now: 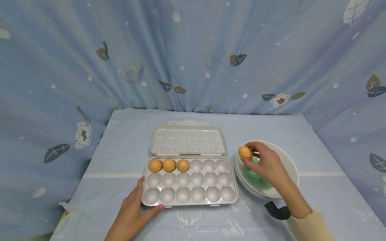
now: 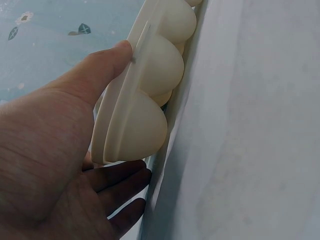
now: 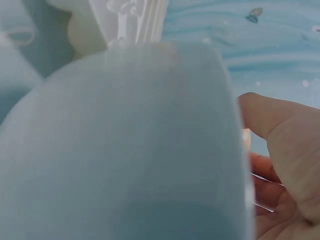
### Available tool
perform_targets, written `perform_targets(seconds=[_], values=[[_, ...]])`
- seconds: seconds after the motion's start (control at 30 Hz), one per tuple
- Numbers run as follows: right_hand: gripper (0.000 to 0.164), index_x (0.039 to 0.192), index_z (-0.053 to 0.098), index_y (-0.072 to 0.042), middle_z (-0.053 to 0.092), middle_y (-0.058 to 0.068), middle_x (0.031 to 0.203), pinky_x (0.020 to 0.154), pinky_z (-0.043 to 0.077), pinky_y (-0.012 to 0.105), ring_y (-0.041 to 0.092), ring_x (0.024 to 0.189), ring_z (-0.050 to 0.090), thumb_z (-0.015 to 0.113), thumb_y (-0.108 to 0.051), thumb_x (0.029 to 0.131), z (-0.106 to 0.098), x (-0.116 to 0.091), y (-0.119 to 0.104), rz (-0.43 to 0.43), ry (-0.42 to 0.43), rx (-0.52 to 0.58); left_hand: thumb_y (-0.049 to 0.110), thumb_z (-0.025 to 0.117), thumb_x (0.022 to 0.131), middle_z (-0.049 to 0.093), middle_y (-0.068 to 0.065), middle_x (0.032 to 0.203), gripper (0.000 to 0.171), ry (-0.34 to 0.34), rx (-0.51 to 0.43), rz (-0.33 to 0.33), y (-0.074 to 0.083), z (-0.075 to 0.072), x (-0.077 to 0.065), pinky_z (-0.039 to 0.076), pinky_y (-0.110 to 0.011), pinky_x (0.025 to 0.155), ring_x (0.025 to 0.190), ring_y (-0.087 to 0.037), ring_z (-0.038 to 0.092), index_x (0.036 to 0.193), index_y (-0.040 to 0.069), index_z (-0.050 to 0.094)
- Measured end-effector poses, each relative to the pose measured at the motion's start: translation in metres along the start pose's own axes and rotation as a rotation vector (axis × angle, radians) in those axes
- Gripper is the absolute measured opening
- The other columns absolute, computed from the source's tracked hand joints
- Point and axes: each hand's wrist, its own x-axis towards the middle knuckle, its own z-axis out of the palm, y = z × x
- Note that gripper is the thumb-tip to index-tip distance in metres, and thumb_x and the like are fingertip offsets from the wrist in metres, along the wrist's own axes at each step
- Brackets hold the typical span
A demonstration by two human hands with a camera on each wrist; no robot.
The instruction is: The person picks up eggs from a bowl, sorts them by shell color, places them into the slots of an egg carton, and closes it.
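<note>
An egg box (image 1: 190,180) lies unfolded, its lid (image 1: 188,139) tipped to the far side. Three orange balls (image 1: 169,165) fill the left half of its far row; the other cups hold nothing. My left hand (image 1: 132,209) grips the box's near left corner, thumb on the front rim and fingers along the left side; the left wrist view shows the thumb against the rim (image 2: 131,57). Over a white bowl (image 1: 289,160), my right hand (image 1: 265,162) pinches another orange ball (image 1: 245,153). Several green balls (image 1: 254,175) lie in the bowl, partly hidden by that hand.
Blue patterned cloth covers the table (image 1: 129,134), and a blue curtain (image 1: 193,57) hangs behind it. The bowl stands just right of the box. A black wrist strap (image 1: 278,211) sits under my right wrist. In the right wrist view, the bowl's side (image 3: 125,145) blocks much of the scene.
</note>
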Motion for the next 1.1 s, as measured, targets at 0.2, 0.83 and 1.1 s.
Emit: perform_targets(seconds=[0.2,0.83,1.1], values=[[0.045,0.124,0.062,-0.001,0.069,0.013,0.117,0.091,0.06,0.044,0.03,0.107,0.069,0.082,-0.008,0.085,0.009,0.007,-0.013,-0.01,-0.007,0.053,0.062,0.078,0.084,0.039,-0.026,0.16,0.117,-0.029,0.003,-0.042,0.002,-0.002,0.0,0.04,-0.068,0.107,0.137,-0.048,0.049,0.162,-0.002,0.019],[0.045,0.123,0.062,-0.004,0.068,0.008,0.116,0.093,0.059,0.038,0.025,0.109,0.068,0.085,-0.009,0.084,0.04,0.02,-0.046,-0.052,-0.017,0.171,0.059,0.081,0.083,0.042,-0.027,0.158,0.118,-0.003,-0.004,0.002,-0.001,0.001,0.0,0.044,-0.066,0.105,0.135,-0.047,0.052,0.161,-0.004,0.02],[0.046,0.122,0.063,-0.004,0.069,0.008,0.114,0.092,0.06,0.038,0.024,0.105,0.069,0.086,-0.008,0.082,0.06,0.026,-0.052,-0.111,-0.002,0.208,0.057,0.083,0.082,0.046,-0.025,0.155,0.117,0.017,-0.004,0.025,-0.002,0.001,0.0,0.045,-0.065,0.105,0.134,-0.045,0.054,0.161,-0.002,0.022]])
